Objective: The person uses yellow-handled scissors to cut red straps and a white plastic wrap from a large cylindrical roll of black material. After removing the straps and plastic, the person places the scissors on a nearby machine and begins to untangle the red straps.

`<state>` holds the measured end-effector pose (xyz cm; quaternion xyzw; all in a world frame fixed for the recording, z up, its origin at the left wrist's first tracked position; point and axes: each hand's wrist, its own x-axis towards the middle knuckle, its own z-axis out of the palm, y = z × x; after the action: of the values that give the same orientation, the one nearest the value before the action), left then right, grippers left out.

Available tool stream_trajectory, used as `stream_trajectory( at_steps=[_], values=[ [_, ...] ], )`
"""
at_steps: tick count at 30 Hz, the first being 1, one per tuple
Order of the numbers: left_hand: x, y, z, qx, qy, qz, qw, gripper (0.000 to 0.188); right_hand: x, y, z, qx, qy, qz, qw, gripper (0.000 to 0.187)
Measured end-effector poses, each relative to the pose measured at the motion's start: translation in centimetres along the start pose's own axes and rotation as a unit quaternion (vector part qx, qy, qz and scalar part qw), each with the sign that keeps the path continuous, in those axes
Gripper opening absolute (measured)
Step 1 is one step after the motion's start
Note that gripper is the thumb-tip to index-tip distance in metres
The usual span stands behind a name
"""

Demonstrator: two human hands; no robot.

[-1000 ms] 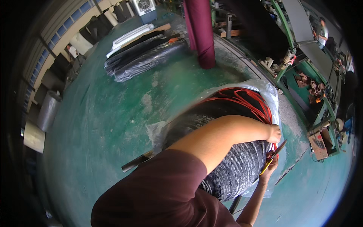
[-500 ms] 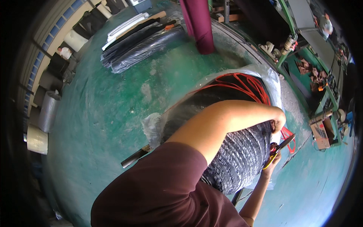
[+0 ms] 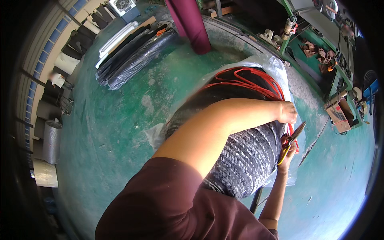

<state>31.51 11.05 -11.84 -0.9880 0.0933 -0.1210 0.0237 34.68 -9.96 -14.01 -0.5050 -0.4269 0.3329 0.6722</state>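
Note:
A large roll of dark, white-flecked material (image 3: 251, 160) lies below my arms, partly wrapped in clear plastic (image 3: 272, 63). Red strap (image 3: 262, 76) lies in loose loops over its far side and runs to its right end. My left arm reaches across the roll; my left hand (image 3: 287, 112) is closed at that end, on the red strap, its fingertips hidden. Just below it my right hand (image 3: 286, 155) grips yellow-handled scissors (image 3: 295, 135), blades pointing up and to the right beside the strap.
Plastic-wrapped rolls (image 3: 138, 56) lie on the green floor (image 3: 132, 120) at the far left. A maroon roll (image 3: 192, 26) stands beyond. On the right are a green-framed machine (image 3: 340, 78) and a cardboard box (image 3: 339, 115). Two people are in the background. More rolls (image 3: 52, 142) line the left wall.
The view has shifted, so the roll sits a little further left and up. My left hand has lifted from its bent-down pose, showing more of the fist. The scissors stay in my right hand.

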Motion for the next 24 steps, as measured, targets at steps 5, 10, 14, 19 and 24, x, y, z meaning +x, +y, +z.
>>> stream_trajectory(
  at_steps=[5, 10, 14, 19, 24],
  values=[
    [1.2, -0.2, -0.3, -0.083, -0.072, -0.103, 0.989, 0.014, -0.2, 1.2, -1.9, -0.059, 0.037, 0.046, 0.996, 0.014],
    [1.1, -1.9, -1.4, -0.226, -0.233, -0.266, 0.908, 0.019, 0.0, -0.2, -0.7, -0.040, 0.017, 0.060, 0.997, 0.018],
    [1.1, -1.9, -2.8, -0.506, -0.261, -0.447, 0.690, 0.014, -0.1, 0.1, -0.6, -0.005, 0.008, 0.060, 0.998, 0.013],
    [1.3, -1.5, -4.9, -0.579, -0.273, -0.446, 0.626, 0.009, -0.8, -0.2, -1.1, 0.052, 0.016, 0.083, 0.995, 0.012],
    [1.1, -2.1, -3.4, -0.539, -0.304, -0.409, 0.671, 0.010, -1.4, -0.2, -1.0, 0.187, 0.006, 0.055, 0.981, 0.014]
  ],
)
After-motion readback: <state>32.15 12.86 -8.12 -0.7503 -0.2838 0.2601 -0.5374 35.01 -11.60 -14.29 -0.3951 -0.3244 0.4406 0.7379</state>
